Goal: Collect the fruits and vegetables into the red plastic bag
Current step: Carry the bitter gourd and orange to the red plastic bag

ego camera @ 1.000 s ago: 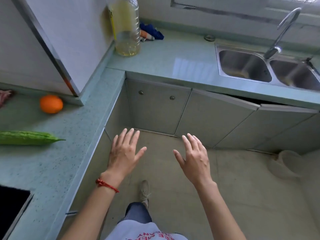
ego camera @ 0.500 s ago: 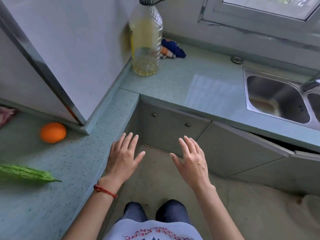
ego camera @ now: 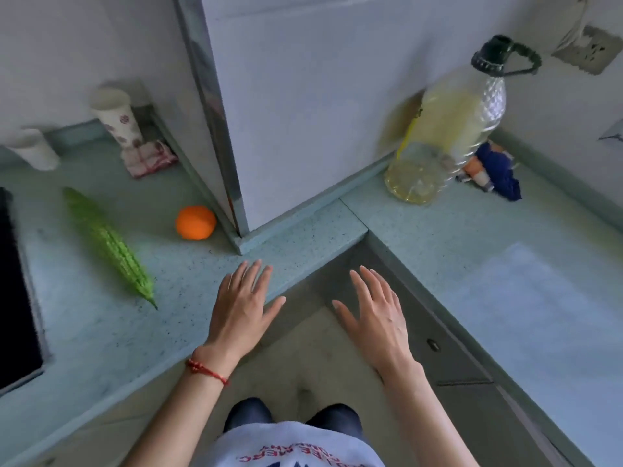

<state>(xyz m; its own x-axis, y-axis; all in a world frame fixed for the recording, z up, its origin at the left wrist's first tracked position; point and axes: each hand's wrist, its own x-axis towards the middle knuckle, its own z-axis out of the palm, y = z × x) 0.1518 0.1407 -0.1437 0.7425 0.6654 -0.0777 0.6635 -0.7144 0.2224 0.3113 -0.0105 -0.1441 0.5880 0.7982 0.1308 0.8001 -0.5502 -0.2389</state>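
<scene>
Turning toward the corner of the counter, the person is now facing the produce squarely: a second ago the sink and the cupboard doors were filling the right of the head view and the vegetables were sitting at the far left edge, whereas now the sink is gone from sight and the produce is lying in front of the left hand. That hand is now hovering over the counter's edge with fingers spread and straight, holding nothing; the right hand is hanging over the floor gap, likewise flat and empty. This seems to be putting the first pick-up within reach, though nothing is being collected yet and the red plastic bag is not showing anywhere in view. Counting what is lying out: one orange sitting by the foot of the white cabinet, and one bitter gourd lying slantwise on the counter, well apart from the orange. Standing further back are two paper cups, one folded cloth, one oil bottle and one blue rag beside it. Both pieces of produce are waiting untouched.
</scene>
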